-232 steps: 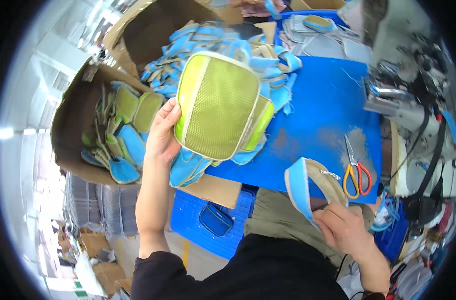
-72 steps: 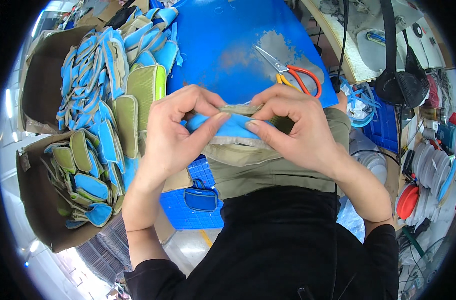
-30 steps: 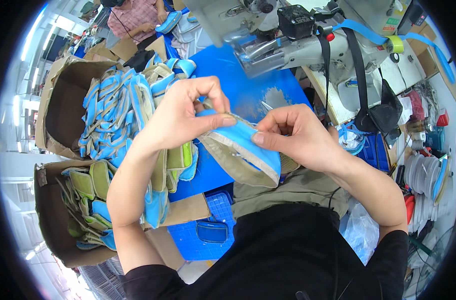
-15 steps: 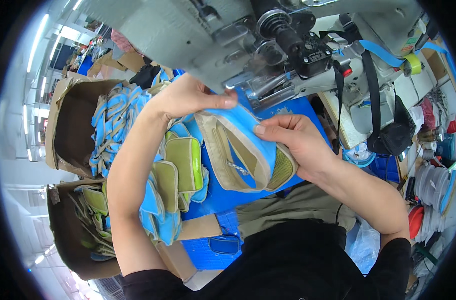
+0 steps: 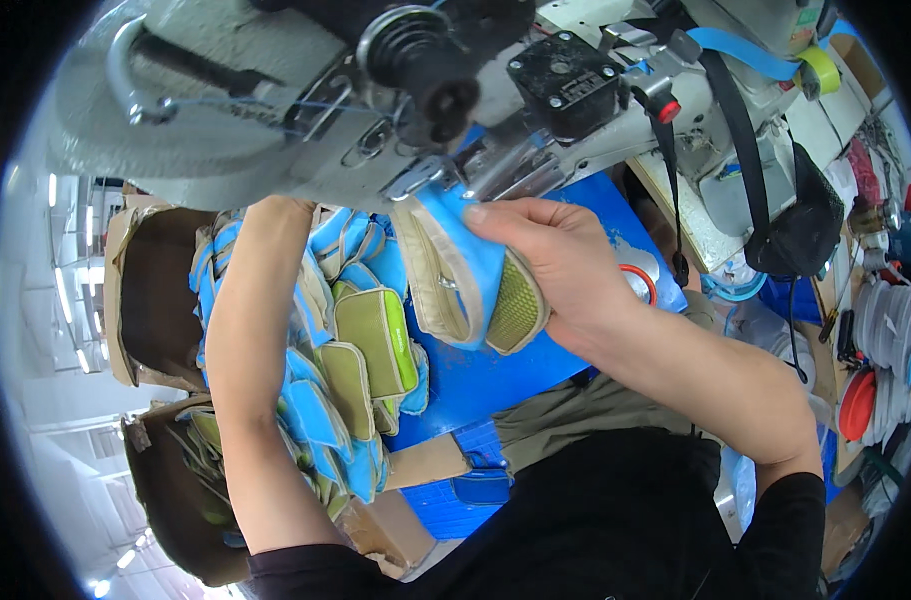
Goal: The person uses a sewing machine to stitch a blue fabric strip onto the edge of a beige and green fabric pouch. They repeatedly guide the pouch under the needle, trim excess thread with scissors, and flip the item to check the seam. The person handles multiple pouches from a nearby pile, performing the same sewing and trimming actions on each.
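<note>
A small blue and tan fabric pouch (image 5: 452,262), with an olive mesh panel and beige edging, hangs under the sewing machine (image 5: 345,130). My right hand (image 5: 560,260) grips its right side, thumb on the blue face and the fingers behind it. The pouch's upper edge reaches the metal parts at the machine's presser area, where the exact contact is hidden. Behind the machine head goes my left hand (image 5: 283,208); only its wrist end shows and its fingers are hidden.
Piled blue and olive pouch pieces (image 5: 373,345) lie on the blue table (image 5: 475,385) left of the pouch. Two cardboard boxes (image 5: 160,300) stand at far left, holding more pieces. Black straps (image 5: 740,150) hang at right, near stacked white reels (image 5: 885,330).
The pouch and my right hand have moved left and up to the machine's metal parts. My left hand has passed behind the machine head. The view has shifted, so the machine looks larger.
</note>
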### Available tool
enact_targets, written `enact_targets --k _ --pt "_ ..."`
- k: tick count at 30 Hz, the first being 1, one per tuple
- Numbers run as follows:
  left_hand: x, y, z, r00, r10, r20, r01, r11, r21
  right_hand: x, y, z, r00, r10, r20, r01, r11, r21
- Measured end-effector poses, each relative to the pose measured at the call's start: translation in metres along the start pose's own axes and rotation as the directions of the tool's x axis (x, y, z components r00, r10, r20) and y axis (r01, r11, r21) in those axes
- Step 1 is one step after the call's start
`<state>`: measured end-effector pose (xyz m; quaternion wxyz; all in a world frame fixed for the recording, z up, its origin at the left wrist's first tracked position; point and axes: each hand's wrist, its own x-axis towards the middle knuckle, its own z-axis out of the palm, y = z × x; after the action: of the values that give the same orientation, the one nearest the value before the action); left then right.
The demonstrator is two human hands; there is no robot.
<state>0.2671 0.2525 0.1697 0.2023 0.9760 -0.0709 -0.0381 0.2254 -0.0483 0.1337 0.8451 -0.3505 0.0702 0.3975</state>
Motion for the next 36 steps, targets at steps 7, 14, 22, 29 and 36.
enact_targets --k 7,14,22,29,36 --pt "0.001 -0.011 0.008 0.994 0.104 -0.027 -0.100 0.987 0.124 -0.002 0.006 -0.001 0.996 -0.077 0.042 0.076 0.997 0.013" --pt "-0.048 0.087 0.043 0.721 -0.147 -0.677 0.017 0.981 -0.195 0.001 0.001 -0.013 0.980 -0.171 0.099 0.185 0.970 -0.156" --pt "-0.111 0.163 0.112 0.772 -0.491 -0.402 0.005 0.639 -0.769 -0.014 0.004 -0.038 0.933 -0.227 0.280 0.317 0.885 -0.340" --pt "-0.123 0.179 0.080 0.887 -0.401 0.231 0.023 -0.461 -0.887 -0.025 0.012 -0.056 0.888 -0.306 0.344 0.440 0.785 -0.437" --pt "-0.107 0.194 0.100 0.828 -0.523 0.203 0.122 -0.185 -0.975 -0.025 0.011 -0.060 0.847 -0.388 0.363 0.527 0.706 -0.473"
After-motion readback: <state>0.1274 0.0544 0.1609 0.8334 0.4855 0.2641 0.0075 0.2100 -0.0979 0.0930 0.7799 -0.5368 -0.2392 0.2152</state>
